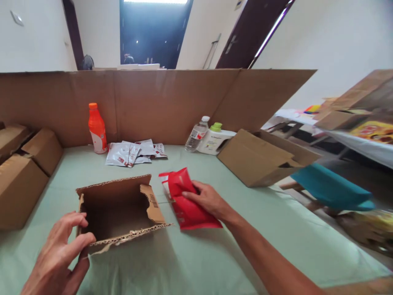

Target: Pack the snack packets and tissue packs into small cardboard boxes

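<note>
Top glare, blurry right edge.

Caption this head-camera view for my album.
The left hand touches an open brown cardboard box; the right hand grips a rectangular red pouch.

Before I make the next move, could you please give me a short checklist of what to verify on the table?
1. Right hand has hold of the red packet: ok.
2. Red packet outside the open cardboard box, on its right: ok.
3. Left hand at the box's near left corner: ok; how firm the grip is, cannot tell.
4. Box opening uncovered: ok.
5. Box floor free of things: cannot tell, it is in shadow.
6. Silver sachets away from both hands: ok.
</note>
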`<action>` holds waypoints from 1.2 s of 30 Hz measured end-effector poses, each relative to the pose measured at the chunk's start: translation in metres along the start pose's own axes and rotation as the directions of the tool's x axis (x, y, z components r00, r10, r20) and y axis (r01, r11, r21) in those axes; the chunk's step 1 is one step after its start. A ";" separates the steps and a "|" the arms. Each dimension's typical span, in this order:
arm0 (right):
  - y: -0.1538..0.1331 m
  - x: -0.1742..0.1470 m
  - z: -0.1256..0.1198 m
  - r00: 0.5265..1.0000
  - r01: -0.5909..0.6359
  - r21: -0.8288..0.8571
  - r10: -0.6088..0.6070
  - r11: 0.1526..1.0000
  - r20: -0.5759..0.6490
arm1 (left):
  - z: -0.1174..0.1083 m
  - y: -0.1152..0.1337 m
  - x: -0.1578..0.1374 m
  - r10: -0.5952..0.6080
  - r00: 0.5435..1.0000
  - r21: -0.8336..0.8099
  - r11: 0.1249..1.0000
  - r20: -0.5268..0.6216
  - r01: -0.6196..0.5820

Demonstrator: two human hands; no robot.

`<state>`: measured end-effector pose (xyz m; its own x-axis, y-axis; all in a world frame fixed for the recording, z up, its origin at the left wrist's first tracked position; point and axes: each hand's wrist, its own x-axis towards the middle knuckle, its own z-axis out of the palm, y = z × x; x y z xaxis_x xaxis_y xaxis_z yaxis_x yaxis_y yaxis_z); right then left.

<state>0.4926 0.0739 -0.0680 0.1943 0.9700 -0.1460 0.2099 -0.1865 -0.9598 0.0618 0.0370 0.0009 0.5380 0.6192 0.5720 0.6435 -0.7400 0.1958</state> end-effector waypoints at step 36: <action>-0.158 -0.028 0.094 0.546 0.728 -0.069 -0.515 0.682 0.661 | -0.008 0.018 0.045 0.044 0.830 0.049 0.995 0.556 -0.085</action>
<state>0.3641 0.0912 0.0653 -0.6353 0.7285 0.2563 0.3510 0.5680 -0.7444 0.0933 0.0497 0.0369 0.7774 0.6277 0.0409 0.6212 -0.7763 0.1072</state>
